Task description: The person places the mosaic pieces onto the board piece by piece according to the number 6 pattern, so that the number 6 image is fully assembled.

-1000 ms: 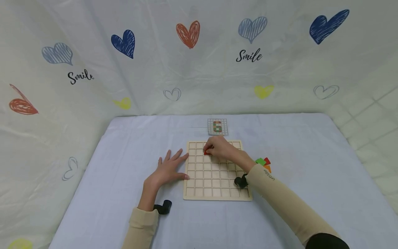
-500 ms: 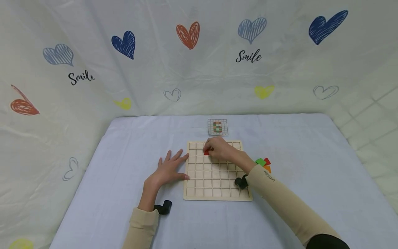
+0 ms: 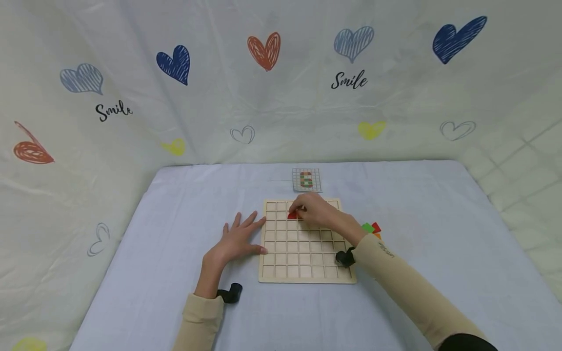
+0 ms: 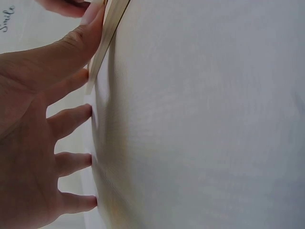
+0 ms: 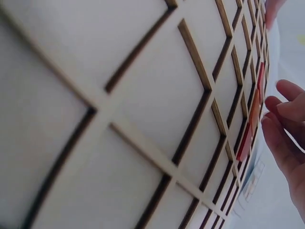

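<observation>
A pale wooden grid board (image 3: 292,281) lies on the table. My left hand (image 3: 232,243) is spread at its left side, thumb and index fingertip touching the edge; in the left wrist view the thumb rests against the board's edge (image 4: 108,36). My right hand (image 3: 315,210) is over the board's upper part, fingers bent beside a red piece (image 3: 291,215). In the right wrist view, red pieces (image 5: 245,143) and an orange piece (image 5: 255,106) sit in the grid, and the fingers of the right hand (image 5: 289,124) hover just off them, with nothing visible between them.
Behind the board lies a small card (image 3: 307,180) with a coloured grid pattern. Loose pieces, a green one (image 3: 367,227) and a red one (image 3: 376,227) among them, lie right of the board, partly behind the right forearm. White cloth (image 3: 210,195) covers the table.
My right hand and forearm have shifted slightly right, and more of the red piece shows beside the fingertips. My left hand has stayed at the board's edge.
</observation>
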Demonstrator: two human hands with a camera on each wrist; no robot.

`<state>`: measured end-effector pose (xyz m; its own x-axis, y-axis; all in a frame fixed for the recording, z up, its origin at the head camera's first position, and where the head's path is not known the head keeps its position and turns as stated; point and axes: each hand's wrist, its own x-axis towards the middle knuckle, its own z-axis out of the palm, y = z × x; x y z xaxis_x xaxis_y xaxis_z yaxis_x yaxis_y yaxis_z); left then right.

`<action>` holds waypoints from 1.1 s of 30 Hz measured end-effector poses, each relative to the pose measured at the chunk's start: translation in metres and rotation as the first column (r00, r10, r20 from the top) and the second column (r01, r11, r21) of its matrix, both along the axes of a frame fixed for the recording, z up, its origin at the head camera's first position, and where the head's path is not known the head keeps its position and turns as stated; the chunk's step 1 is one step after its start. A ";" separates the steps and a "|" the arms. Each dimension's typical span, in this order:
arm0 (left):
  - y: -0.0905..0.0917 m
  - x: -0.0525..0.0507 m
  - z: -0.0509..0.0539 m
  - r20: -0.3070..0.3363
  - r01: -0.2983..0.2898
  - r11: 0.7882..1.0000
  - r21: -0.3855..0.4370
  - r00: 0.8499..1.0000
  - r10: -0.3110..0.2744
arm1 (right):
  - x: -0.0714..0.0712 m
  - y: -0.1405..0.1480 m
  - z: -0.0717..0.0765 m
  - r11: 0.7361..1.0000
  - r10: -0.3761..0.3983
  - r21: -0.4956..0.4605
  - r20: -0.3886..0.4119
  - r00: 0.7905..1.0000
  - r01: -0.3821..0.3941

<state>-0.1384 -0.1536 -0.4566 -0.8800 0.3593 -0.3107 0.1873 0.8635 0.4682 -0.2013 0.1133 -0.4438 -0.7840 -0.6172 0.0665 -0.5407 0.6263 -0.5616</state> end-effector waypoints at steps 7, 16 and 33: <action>0.001 0.000 0.000 -0.006 -0.005 1.000 -0.005 1.000 0.005 | 0.004 0.018 0.003 0.999 -0.020 -0.040 -0.035 0.999 0.019; 0.001 0.001 0.001 -0.001 -0.009 1.000 0.009 1.000 0.009 | 0.014 0.037 0.005 0.997 -0.071 -0.043 0.003 0.997 0.071; 0.000 0.001 0.001 0.001 -0.007 1.000 -0.004 1.000 0.007 | 0.037 0.073 0.010 0.986 -0.161 -0.038 0.053 0.986 0.163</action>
<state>-0.1371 -0.1533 -0.4554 -0.8821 0.3518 -0.3132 0.1806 0.8667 0.4649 -0.1638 0.1862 -0.4335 -0.8762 -0.4796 0.0479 -0.4049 0.6785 -0.6129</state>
